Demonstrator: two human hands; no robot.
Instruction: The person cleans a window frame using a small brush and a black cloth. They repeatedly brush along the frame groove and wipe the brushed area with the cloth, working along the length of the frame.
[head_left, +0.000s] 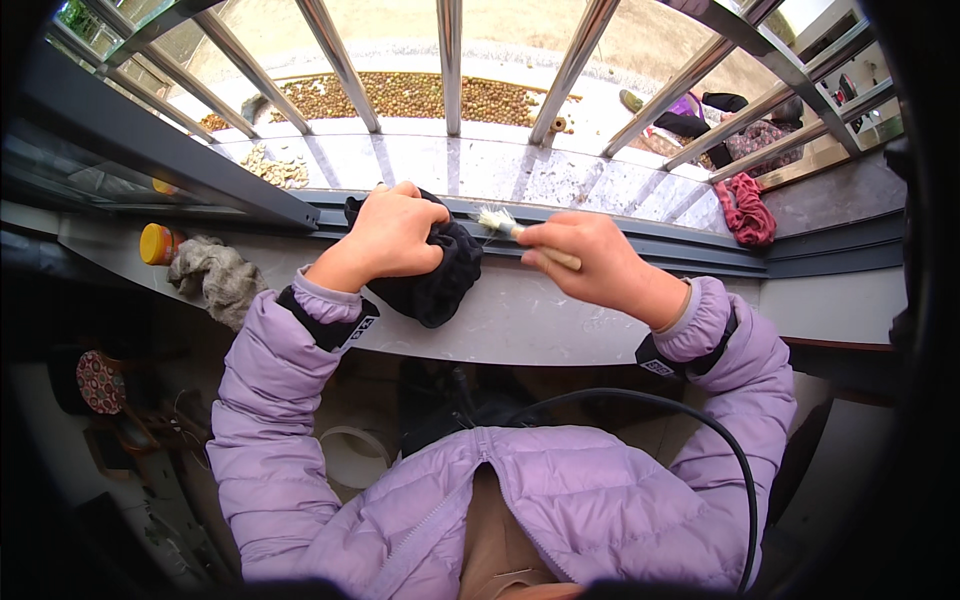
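My left hand (397, 236) grips a bunched black cloth (435, 289) that lies over the window track and the inner sill. In my right hand (589, 259) is a small brush (551, 251) with a pale wooden handle and light, splayed bristles. The bristles point left, at the grey metal window track (660, 251), close to the cloth. Whether the bristle tips touch the track I cannot tell. Part of the cloth is hidden under my left hand.
A yellow-lidded jar (155, 244) and a crumpled grey rag (217, 277) sit on the inner sill (525, 322) at left. Metal bars (450, 67) stand beyond the track. A red cloth (748, 210) lies at right. Outside, a person (757, 142) is near spread round brown fruits or nuts (480, 101).
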